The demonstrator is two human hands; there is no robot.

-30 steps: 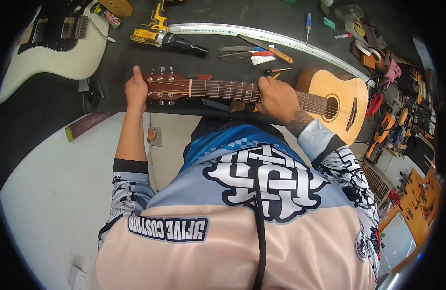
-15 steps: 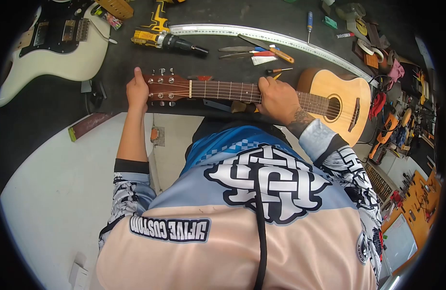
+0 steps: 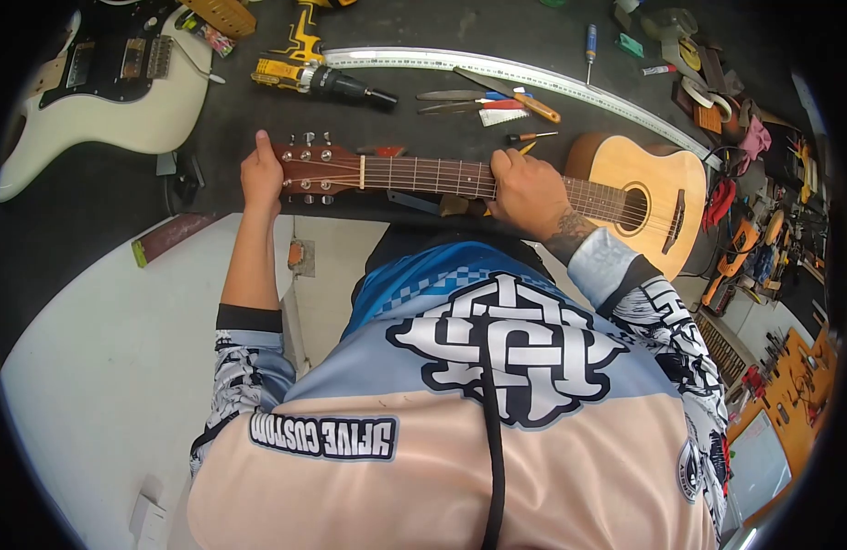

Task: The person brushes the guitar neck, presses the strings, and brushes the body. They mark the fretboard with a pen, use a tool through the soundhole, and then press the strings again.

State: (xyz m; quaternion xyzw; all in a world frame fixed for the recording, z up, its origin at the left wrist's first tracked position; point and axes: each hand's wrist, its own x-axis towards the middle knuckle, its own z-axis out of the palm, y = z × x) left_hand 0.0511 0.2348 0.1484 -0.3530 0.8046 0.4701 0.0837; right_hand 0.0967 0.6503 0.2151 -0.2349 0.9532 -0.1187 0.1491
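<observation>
An acoustic guitar with a pale wood top lies across the dark workbench, its strings facing up and its headstock to the left. My left hand is closed on the end of the headstock, thumb pointing up and away from me. Around the upper part of the neck, near the body, my right hand is wrapped, its fingers over the strings and fretboard. The undersides of the headstock and neck are hidden, as are some of my fingers.
A yellow cordless drill, a long white ruler, several files and a blue screwdriver lie beyond the neck. A white electric guitar body sits far left. Tools and a pink cloth crowd the right side.
Both hands keep the same hold on the guitar. The view has shifted very slightly; nothing else has visibly moved.
</observation>
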